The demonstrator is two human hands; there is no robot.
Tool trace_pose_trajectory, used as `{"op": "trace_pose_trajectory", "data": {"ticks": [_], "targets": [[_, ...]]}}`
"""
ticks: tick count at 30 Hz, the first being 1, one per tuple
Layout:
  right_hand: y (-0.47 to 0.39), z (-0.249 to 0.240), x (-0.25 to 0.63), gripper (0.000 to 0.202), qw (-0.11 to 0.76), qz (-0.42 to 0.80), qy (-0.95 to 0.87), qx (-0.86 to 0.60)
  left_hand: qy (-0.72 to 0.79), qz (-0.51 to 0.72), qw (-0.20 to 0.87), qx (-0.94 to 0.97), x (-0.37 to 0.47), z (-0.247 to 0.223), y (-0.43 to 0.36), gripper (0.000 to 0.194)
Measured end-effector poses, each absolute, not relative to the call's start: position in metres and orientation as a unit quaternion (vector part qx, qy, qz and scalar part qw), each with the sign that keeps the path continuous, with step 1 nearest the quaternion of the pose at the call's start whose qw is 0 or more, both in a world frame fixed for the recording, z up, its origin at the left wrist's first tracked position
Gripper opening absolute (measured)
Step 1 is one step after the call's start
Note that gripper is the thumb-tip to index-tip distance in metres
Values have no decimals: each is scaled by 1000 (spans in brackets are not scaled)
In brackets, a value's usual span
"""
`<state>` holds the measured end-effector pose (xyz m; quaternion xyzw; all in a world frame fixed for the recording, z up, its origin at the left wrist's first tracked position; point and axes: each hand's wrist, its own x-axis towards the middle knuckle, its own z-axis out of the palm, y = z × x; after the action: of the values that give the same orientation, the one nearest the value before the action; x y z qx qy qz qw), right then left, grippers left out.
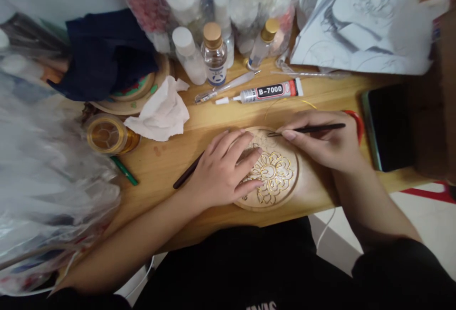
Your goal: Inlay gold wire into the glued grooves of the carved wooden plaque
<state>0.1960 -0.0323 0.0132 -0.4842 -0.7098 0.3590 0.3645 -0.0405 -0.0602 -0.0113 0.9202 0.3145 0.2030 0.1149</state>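
A round wooden disc [297, 169] with a raised rim lies near the table's front edge, its face bearing a flower pattern [269, 172] outlined in gold. My left hand [226, 169] rests over its left side, fingers spread, holding nothing. Pinched in my right hand [320, 141] are dark tweezers [320, 128], whose tips touch or nearly touch the upper part of the disc. A thin gold wire [306, 103] curves on the table behind the disc. Beneath my left hand a dark stick [188, 171] is partly hidden.
Behind the disc lie a B-7000 glue tube [269, 91] and a clear pen [231, 86], with bottles [214, 55] beyond. Crumpled tissue [164, 110], a gold wire spool [110, 134] and a green pencil [124, 170] are left; a phone [388, 129] is right.
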Motion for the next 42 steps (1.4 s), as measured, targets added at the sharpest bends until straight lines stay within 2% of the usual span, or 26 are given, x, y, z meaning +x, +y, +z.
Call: {"op": "trace_pose_trajectory", "data": {"ticks": [9,11,14,15,17,19,21,26,37,42], "targets": [[-29,13,202,11,396,382,-688,-473,336,275,111,894,-41,-15,-60,65],[-30,15,202,13,408,398,-679,-463,337,281,105,892,-41,-13,-61,59],[-32,20,200,14,435,441,-659,-426,366,310,136,867,-39,-3,-62,37],[-33,22,200,14,445,463,-651,-405,388,324,177,845,-38,3,-62,29],[-36,26,199,15,460,509,-628,-367,442,331,323,769,-35,15,-62,19],[-40,28,199,16,469,550,-602,-339,475,304,522,639,-29,29,-62,21],[-43,30,200,15,478,574,-583,-319,469,285,666,506,-23,40,-63,25],[-48,30,205,10,486,588,-578,-290,401,302,792,348,-5,57,-70,27],[-52,36,208,7,460,589,-604,-277,436,325,790,285,11,56,-82,26],[-54,36,212,6,488,564,-591,-307,434,369,779,261,13,53,-86,25]]}}
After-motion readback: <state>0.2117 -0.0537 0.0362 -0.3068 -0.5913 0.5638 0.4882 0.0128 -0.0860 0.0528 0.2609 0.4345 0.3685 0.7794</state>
